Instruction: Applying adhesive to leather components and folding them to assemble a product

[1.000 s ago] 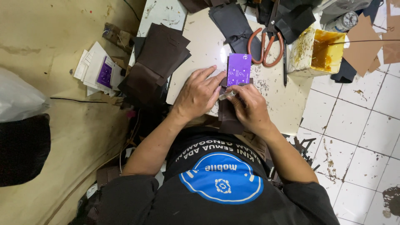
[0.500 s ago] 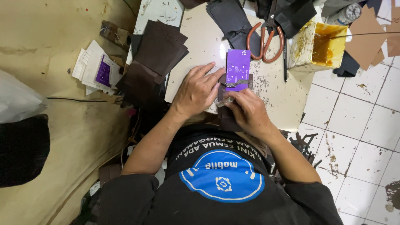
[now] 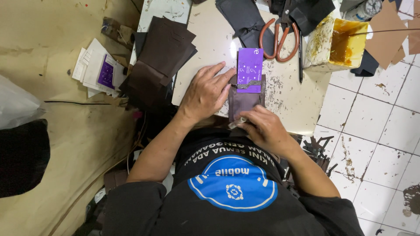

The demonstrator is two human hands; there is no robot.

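Note:
A purple card point(image 3: 250, 65) lies on a small brown leather piece point(image 3: 246, 101) on the pale work board point(image 3: 210, 39). A grey strip crosses the card's lower part. My left hand point(image 3: 205, 94) rests flat with fingers spread beside the leather piece, its fingertips touching the card's left edge. My right hand point(image 3: 264, 129) is at the near edge of the leather piece, its fingers pinched on a small pale object point(image 3: 236, 123) that I cannot identify.
Orange-handled scissors point(image 3: 277, 40), a black pen point(image 3: 300, 57) and a stained yellow glue tin point(image 3: 339, 41) lie beyond the card. A stack of dark leather pieces point(image 3: 164, 52) sits left of my hand, with papers point(image 3: 97, 72) further left. White floor tiles point(image 3: 376, 122) lie to the right.
My right hand has drawn back from the card toward my body, to the near edge of the leather piece, which now shows. My left hand stays put.

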